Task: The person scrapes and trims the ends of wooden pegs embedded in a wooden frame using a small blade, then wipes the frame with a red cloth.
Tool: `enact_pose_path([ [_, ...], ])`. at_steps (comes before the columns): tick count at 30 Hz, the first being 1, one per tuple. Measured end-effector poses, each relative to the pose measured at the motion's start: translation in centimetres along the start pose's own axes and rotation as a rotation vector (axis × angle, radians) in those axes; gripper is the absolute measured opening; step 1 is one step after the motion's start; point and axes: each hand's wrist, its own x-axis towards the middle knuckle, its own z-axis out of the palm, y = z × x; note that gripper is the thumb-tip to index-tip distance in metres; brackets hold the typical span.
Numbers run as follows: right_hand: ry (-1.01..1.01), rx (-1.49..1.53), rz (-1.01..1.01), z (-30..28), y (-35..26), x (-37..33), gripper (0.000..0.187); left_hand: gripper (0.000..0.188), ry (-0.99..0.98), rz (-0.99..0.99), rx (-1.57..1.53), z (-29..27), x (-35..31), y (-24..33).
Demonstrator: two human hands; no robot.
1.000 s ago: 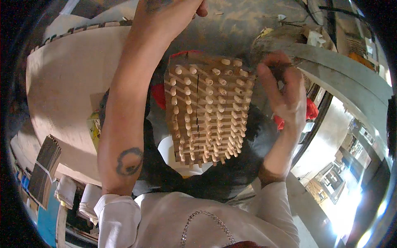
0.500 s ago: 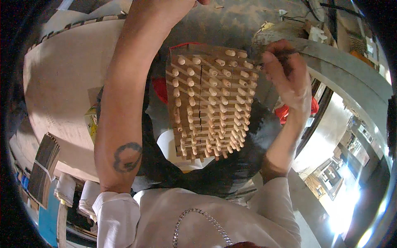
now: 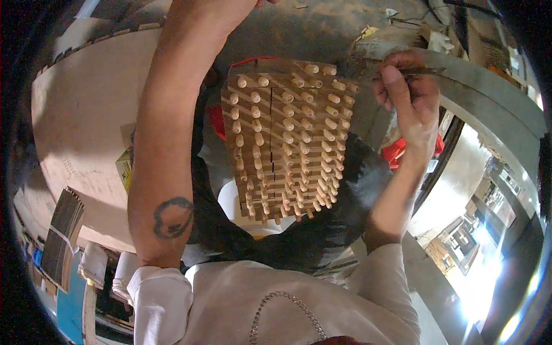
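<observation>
Between my knees stands a brown wooden block [image 3: 280, 68] with a dark crack down its face. Rows of pale wooden dowel pegs [image 3: 288, 123] stick out of it. My left forearm reaches past the block's left side; only a sliver of my left hand [image 3: 266, 2] shows at the top edge, its grip out of sight. Beyond the block's upper right corner, my right hand [image 3: 409, 86] is closed, thumb against fingers, on a thin dark pointed strip [image 3: 426, 71]. The hand is raised, apart from the pegs.
A white bucket [image 3: 230, 200] sits below the block, between my legs. To the left a large pale board [image 3: 86, 115] spreads out; a grey beam-like ledge [image 3: 483, 95] curves along the right. Red cloth [image 3: 395, 154] lies beside my right wrist. Cables [image 3: 411, 23] trail at the far right.
The block and pegs sit slightly further left in the picture. My right hand has shifted a little right and turned, so more of the dark strip shows. My left forearm has moved slightly left.
</observation>
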Motion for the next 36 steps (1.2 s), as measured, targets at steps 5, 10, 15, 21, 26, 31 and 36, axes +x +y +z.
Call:
enact_pose_path([
  [5,-0.084,-0.044,0.077,-0.4,0.0,0.0,0.016,0.036,0.029,0.018,0.1,0.2,-0.4,0.4],
  [10,-0.077,-0.309,-0.036,-0.2,0.5,0.4,0.018,0.036,0.088,-0.116,0.152,0.6,-0.5,1.2],
  [15,-0.083,-0.28,-0.029,0.2,0.7,0.4,0.017,0.036,0.083,-0.074,0.128,0.4,-0.5,1.1],
  [21,0.023,-0.097,-0.026,0.9,0.3,0.4,0.014,0.037,0.059,0.054,0.103,0.1,-0.7,0.5],
  [26,0.001,-0.117,-0.138,0.0,0.0,0.4,0.012,0.038,0.07,0.068,0.107,-0.1,-0.7,0.5],
  [31,-0.1,-0.32,-0.401,0.1,-0.4,0.4,0.008,0.04,0.08,-0.063,0.066,0.1,-0.4,0.7],
  [36,-0.129,-0.424,-0.441,1.1,-1.1,0.6,0.008,0.041,0.07,0.102,0.052,-0.1,-1.0,0.8],
])
